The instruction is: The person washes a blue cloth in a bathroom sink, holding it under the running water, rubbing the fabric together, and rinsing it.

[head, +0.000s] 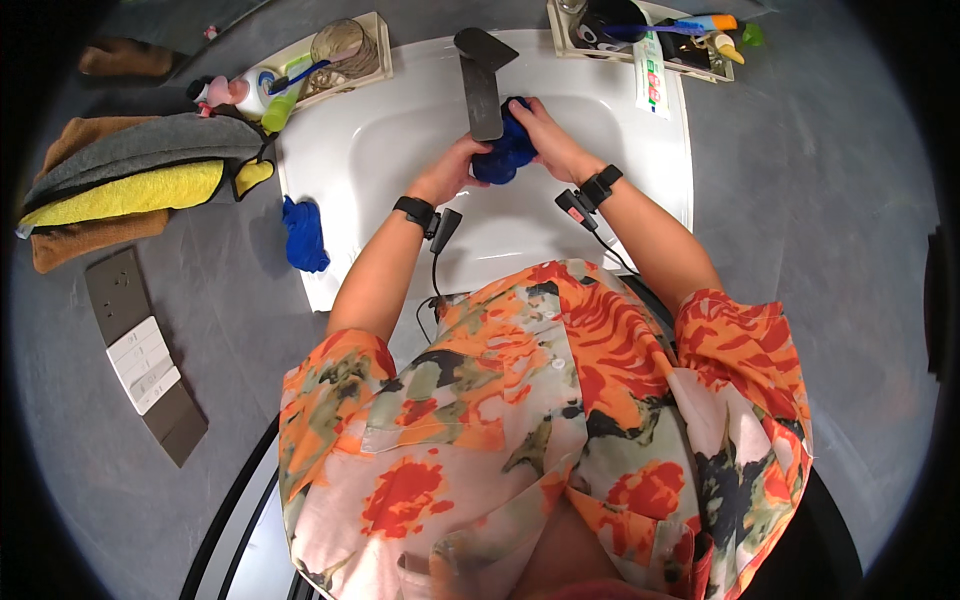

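Note:
Over the white washbasin (517,232), my left hand (453,168) and my right hand (551,141) both grip a bunched dark blue cloth (504,154). My left hand has its lower left side, and my right hand has its upper right side. The cloth is directly below the end of the dark grey faucet (481,97), which hides part of it. Whether water is running cannot be made out. A second, brighter blue cloth (305,234) lies crumpled on the basin's left rim.
Left rear, a tray (381,45) holds a glass and toothbrush beside bottles (259,91). Right rear, another tray (564,52) carries a dark cup and toothpaste tube (651,79). Grey and yellow towels (142,176) hang left, above a socket and switch panel (142,364). Cables trail from both wrist straps.

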Action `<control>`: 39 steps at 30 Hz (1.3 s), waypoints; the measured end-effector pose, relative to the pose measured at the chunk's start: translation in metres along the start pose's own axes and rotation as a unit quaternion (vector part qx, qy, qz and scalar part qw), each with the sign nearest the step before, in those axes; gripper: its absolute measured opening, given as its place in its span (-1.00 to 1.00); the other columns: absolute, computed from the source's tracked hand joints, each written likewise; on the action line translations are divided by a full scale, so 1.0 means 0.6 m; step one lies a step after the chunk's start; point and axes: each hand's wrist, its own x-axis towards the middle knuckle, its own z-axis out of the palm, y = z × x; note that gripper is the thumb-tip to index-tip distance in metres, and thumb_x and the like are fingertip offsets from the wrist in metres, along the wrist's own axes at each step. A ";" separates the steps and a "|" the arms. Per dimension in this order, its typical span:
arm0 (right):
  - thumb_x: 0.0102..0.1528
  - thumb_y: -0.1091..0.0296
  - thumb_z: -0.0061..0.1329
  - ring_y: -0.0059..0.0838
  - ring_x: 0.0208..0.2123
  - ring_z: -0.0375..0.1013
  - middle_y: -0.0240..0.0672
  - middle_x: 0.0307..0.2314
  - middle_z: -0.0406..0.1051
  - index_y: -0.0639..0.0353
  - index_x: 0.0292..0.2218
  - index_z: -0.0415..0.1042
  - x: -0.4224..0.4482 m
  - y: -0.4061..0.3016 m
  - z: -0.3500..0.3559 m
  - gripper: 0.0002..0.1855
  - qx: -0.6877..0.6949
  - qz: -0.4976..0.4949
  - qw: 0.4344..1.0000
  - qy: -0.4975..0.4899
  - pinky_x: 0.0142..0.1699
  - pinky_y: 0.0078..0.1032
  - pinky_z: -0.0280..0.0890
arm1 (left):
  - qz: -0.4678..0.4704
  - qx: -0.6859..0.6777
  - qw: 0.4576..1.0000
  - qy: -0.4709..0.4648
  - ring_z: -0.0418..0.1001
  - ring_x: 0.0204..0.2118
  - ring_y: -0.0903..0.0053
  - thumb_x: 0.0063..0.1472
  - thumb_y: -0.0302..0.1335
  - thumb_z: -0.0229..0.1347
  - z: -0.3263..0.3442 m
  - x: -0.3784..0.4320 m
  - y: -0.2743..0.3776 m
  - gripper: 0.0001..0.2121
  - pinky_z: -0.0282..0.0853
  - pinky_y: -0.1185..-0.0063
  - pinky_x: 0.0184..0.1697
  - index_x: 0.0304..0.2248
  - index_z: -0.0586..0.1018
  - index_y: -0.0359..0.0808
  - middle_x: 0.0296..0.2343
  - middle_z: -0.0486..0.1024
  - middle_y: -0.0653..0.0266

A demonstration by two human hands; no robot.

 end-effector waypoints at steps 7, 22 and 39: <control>0.31 0.03 0.10 -0.58 -0.24 0.47 -0.40 -0.20 0.56 0.07 0.25 0.45 -0.023 -0.001 -0.070 -0.43 -0.182 -0.001 0.983 -0.013 -0.18 -0.56 0.39 | 0.109 0.145 0.975 0.129 0.56 -0.12 0.55 0.43 -0.13 0.22 -0.011 0.025 -0.047 -0.52 0.48 0.54 -0.02 0.11 0.59 -0.37 -0.14 0.64 0.30; 0.39 0.10 0.06 -0.06 -0.13 0.60 -0.21 -0.34 0.63 0.13 -0.15 0.63 -0.099 -0.066 -0.050 -0.71 -0.580 -0.441 0.659 0.188 0.09 -0.10 0.42 | 0.185 0.268 0.914 0.241 0.61 -0.18 0.34 0.26 -0.13 0.41 -0.034 0.009 -0.074 -0.36 0.54 0.44 -0.05 0.09 0.45 -0.43 -0.21 0.62 0.01; 0.22 0.35 0.26 0.08 -0.21 0.52 -0.13 -0.31 0.47 0.16 -0.15 0.47 -0.163 -0.071 -0.061 -0.75 -0.512 -0.344 0.783 0.073 -0.13 -0.08 0.40 | 0.356 0.305 0.870 0.153 0.48 -0.27 0.32 0.13 -0.62 0.37 -0.033 -0.062 -0.093 -0.77 0.45 0.46 -0.16 -0.45 0.49 -0.39 -0.28 0.52 0.15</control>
